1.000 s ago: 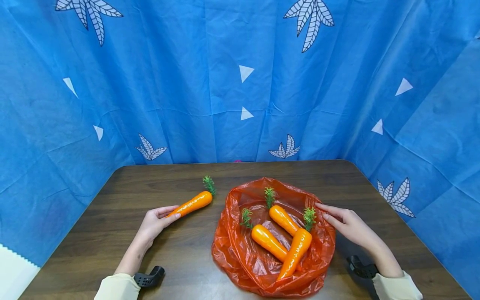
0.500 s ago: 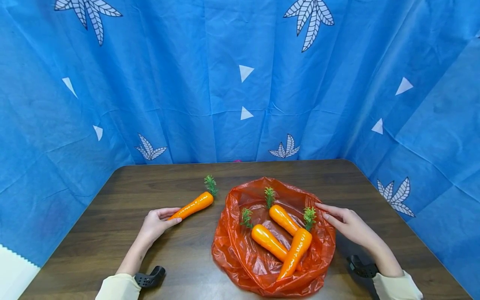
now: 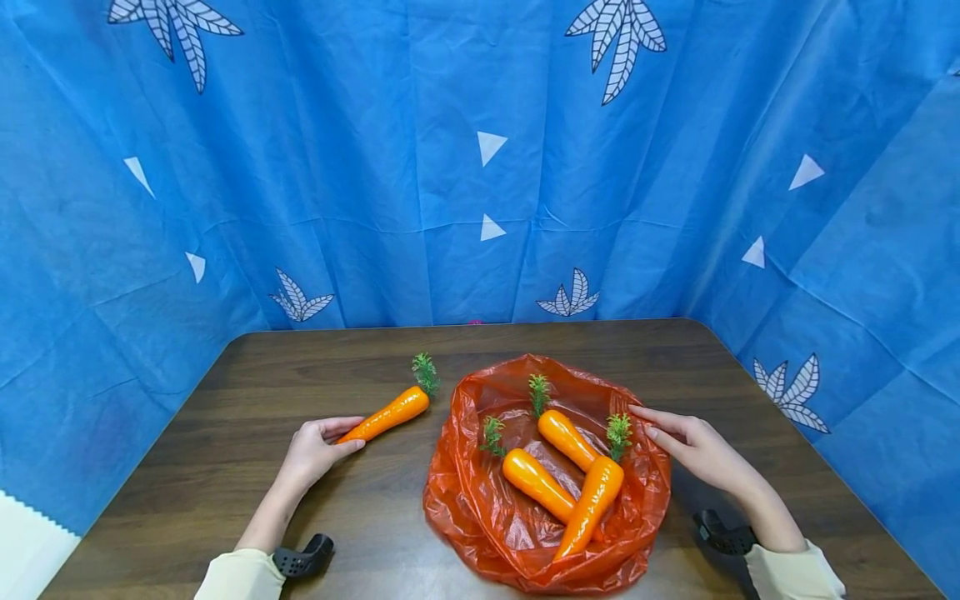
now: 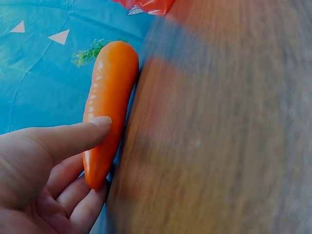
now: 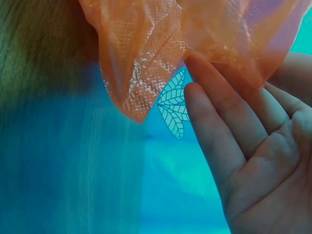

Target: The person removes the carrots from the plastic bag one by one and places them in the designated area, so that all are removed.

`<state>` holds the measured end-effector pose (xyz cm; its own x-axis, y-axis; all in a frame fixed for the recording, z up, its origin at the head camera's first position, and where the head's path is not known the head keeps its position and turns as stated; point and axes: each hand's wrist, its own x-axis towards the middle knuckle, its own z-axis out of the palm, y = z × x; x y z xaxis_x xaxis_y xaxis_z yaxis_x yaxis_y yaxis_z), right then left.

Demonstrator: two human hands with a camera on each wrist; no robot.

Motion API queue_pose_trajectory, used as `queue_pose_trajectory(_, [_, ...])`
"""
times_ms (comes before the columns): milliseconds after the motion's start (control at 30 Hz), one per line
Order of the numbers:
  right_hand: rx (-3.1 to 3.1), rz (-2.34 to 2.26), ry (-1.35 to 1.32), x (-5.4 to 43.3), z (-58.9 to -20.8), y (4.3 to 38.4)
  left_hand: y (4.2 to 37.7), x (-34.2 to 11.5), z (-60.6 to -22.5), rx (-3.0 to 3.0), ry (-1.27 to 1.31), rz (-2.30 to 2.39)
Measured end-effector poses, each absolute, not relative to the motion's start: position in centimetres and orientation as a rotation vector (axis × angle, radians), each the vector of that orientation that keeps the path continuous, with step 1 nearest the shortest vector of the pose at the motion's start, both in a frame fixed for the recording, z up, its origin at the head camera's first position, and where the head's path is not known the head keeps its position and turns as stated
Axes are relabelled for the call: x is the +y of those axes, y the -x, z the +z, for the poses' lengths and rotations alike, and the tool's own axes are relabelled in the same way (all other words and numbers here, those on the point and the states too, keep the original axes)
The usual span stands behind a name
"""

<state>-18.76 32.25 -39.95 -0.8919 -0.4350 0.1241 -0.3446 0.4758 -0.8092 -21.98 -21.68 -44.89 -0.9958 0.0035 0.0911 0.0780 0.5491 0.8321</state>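
Observation:
An orange toy carrot (image 3: 390, 414) with a green leafy top is in my left hand (image 3: 311, 450), left of the bag. The left wrist view shows the thumb lying across the carrot (image 4: 112, 83) near its narrow end, with fingers behind it. A red plastic bag (image 3: 457, 492) stands with its mouth spread wide on the table. Inside lie three more carrots (image 3: 592, 504), two of them partly under the third. My right hand (image 3: 705, 454) holds the bag's right rim between thumb and fingers. In the right wrist view, the bag film (image 5: 141, 58) partly covers the fingertips.
The brown wooden table (image 3: 360, 550) has rounded far corners. Blue curtains (image 3: 450, 167) with white leaves and triangles enclose it at the back and sides. A black wrist device (image 3: 303, 557) sits on the left forearm, and another device (image 3: 723, 533) on the right.
The left hand and its carrot have shifted slightly to the right and towards me. The right hand, the bag and the carrots inside have stayed in place.

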Motion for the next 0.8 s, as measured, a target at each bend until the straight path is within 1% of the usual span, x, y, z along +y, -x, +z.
queue_pose_trajectory(400, [2.546, -1.450, 0.728, 32.63, -40.14, 18.91, 22.06, -21.78, -44.64, -2.722, 0.157, -1.466])
queue_pose_trajectory(800, [2.420, -1.556, 0.770, 32.96, -40.30, 19.10, 22.06, -22.15, -44.34, -2.741, 0.159, -1.469])
